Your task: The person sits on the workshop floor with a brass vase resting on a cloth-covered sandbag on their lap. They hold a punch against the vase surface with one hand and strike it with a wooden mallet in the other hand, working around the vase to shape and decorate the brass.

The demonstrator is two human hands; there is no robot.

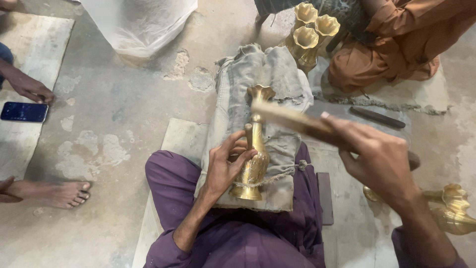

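brass vase point(254, 164), left hand point(223, 166) fingers around it

Bare concrete floor point(134, 106); a worn grey cloth pad point(248, 74) lies at its middle; a phone point(24, 111) far left of it. Three brass vases point(310, 34) stand just beyond the pad; a dark file point(377, 117) lies right of it.

Just one view, head-mounted, looking steeply down and close over the lap and cloth-covered block point(258, 74); the far floor point(124, 99) edges look kinda cropped.
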